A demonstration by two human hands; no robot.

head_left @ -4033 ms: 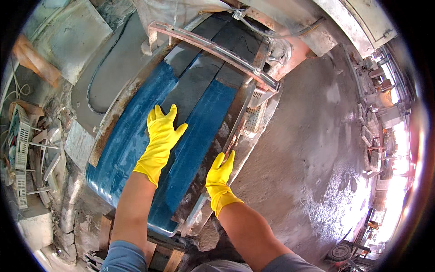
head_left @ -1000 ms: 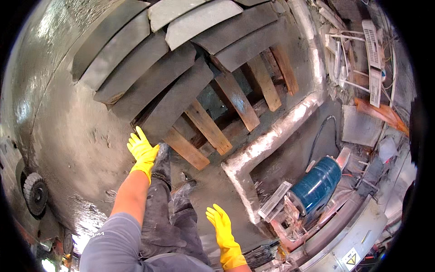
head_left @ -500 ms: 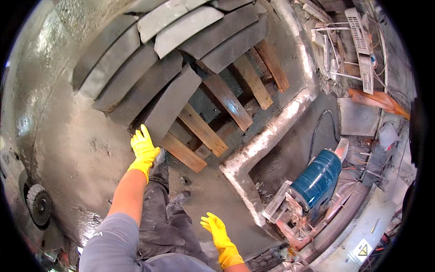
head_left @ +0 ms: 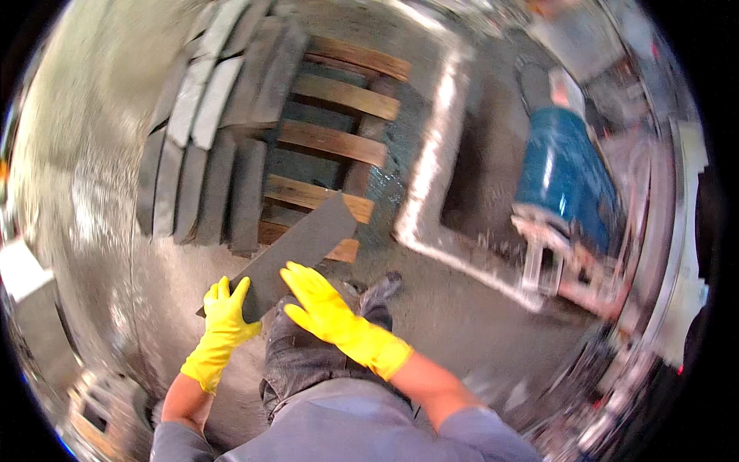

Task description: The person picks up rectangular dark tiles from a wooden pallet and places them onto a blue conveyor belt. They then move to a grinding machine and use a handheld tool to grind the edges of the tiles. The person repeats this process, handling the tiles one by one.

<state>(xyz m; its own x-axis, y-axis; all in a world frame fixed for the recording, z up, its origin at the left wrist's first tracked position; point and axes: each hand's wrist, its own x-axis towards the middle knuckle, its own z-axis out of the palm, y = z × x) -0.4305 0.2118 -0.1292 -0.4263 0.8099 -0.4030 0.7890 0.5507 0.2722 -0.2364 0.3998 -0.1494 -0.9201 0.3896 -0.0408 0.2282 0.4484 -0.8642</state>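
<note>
Over the near edge of the slatted brown wooden pallet [head_left: 346, 96], toward its near right corner, the flat, dark grey oblong slab [head_left: 296, 246] slants in front of you. Its long axis runs diagonally: one short end points up and right, covering part of the nearest slats, while the other points down and left, out beyond the pallet's near edge, by your left knee. Your left hand [head_left: 225, 319], in a yellow rubber glove, is at that lower-left end, fingers parted over the slab, whose corner shows past them; whether your thumb pinches the edge, you cannot tell from this view. Your right hand [head_left: 327, 316], gloved the same way, has its fingers straight and side by side with the thumb held apart, the fingertips overlapping the slab's lower long edge; contact there is unclear. Along the pallet's left edge stand close rows of grey oblong slabs [head_left: 219, 181], their long axes running roughly up and down your view, so your slab lies at an angle to them. Off the pallet's right edge runs a pale, wet-looking raised curb [head_left: 431, 154], and beyond it sits a glossy blue cylindrical drum [head_left: 554, 169].
</note>
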